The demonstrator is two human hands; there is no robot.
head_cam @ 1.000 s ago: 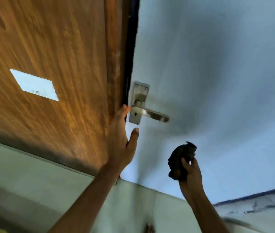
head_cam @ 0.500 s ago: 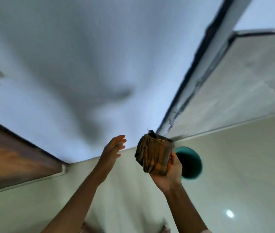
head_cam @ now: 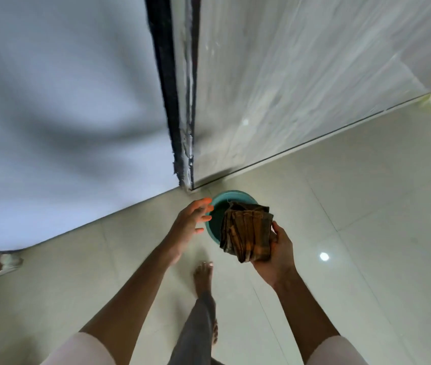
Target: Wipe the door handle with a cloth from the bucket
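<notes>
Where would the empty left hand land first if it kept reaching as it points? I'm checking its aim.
Probably the teal bucket: the left hand points at its near rim, though depth is unclear.

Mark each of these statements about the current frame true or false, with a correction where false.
1. The right hand holds a folded brown cloth. True.
2. The left hand grips the cloth too. False: it is open and empty, apart from the cloth.
3. A teal bucket stands on the tiled floor near the wall corner. True.
4. The door handle is being wiped. False: no handle shows in this view.
5. A bare foot is on the floor. True.
</notes>
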